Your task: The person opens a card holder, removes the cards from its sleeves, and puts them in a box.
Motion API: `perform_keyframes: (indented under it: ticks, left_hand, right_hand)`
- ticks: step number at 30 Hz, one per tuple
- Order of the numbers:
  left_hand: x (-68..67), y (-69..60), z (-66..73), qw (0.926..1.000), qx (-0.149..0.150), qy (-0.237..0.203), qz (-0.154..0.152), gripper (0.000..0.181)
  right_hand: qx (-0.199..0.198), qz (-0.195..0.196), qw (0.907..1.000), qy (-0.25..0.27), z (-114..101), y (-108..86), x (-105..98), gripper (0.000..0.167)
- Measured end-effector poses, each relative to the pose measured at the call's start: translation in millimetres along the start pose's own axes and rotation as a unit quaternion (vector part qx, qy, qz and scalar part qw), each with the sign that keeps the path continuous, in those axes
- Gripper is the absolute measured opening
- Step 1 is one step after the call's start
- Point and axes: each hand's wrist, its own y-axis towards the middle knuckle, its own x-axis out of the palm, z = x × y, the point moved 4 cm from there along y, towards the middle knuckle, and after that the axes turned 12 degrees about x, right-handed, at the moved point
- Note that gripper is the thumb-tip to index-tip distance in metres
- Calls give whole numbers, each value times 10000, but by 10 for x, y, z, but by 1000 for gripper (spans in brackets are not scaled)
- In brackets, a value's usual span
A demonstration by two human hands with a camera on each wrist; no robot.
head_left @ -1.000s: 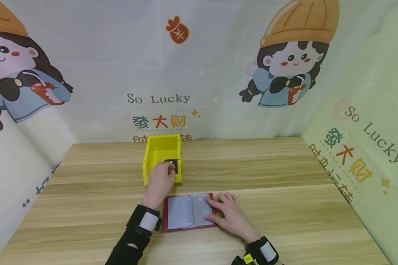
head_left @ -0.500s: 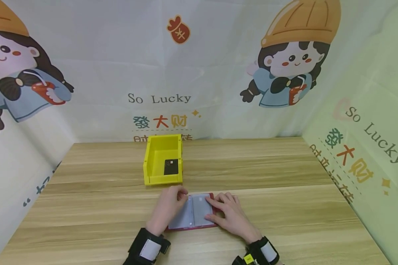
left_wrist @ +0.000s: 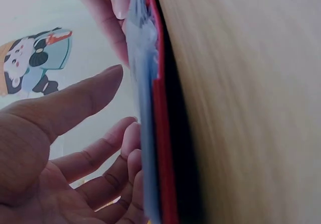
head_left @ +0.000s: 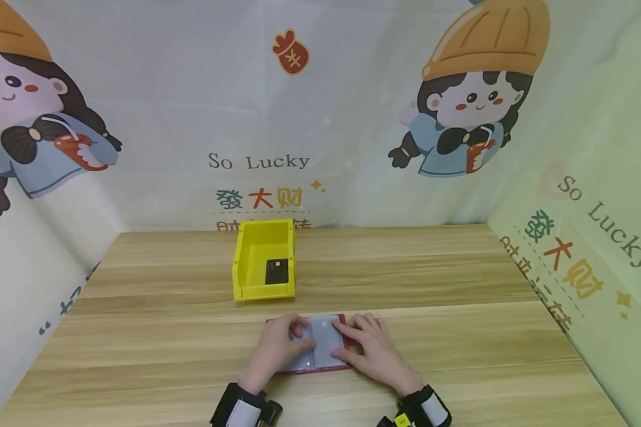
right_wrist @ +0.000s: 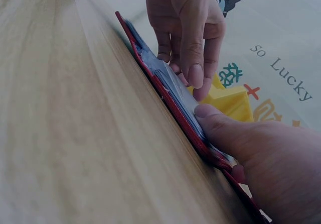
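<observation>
An open card holder [head_left: 328,344] with a red cover and clear plastic sleeves lies flat on the table. My left hand [head_left: 278,350] is over its left page, thumb and fingers apart, with nothing visible held. In the left wrist view its fingertips [left_wrist: 131,138] are against or close beside the sleeves; contact is unclear there. My right hand [head_left: 371,350] rests at the right page, index finger and thumb extended onto the sleeve. The right wrist view shows that thumb [right_wrist: 215,121] pressing the page. Beyond the holder, a black chip card [head_left: 276,271] lies in a yellow bin [head_left: 244,255].
The wood-grain table [head_left: 432,267] extends around the holder. Printed white cloth [head_left: 352,118] stands behind the table and along both sides. The yellow bin's low front edge faces the holder. Black straps with devices [head_left: 424,406] are on both wrists.
My left hand has left the card in the yellow bin, come back toward me, and moved right over the holder's left page. My right hand has stayed on the right page.
</observation>
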Motion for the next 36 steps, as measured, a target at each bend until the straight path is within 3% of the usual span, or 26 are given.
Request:
perform_keyframes:
  ticks: [14, 22, 36]
  left_hand:
    - [27, 2, -80, 9996, -44, -247, 114, 23]
    - [49, 15, -60, 9998, -89, -127, 117, 33]
    - [57, 28, -75, 9999, -46, -52, 126, 32]
  right_hand:
    - [16, 8, 9999, 101, -23, -4, -8, 51]
    - [9, -67, 9997, 230, -32, 11, -46, 52]
    - [265, -215, 9993, -121, -95, 288, -81, 54]
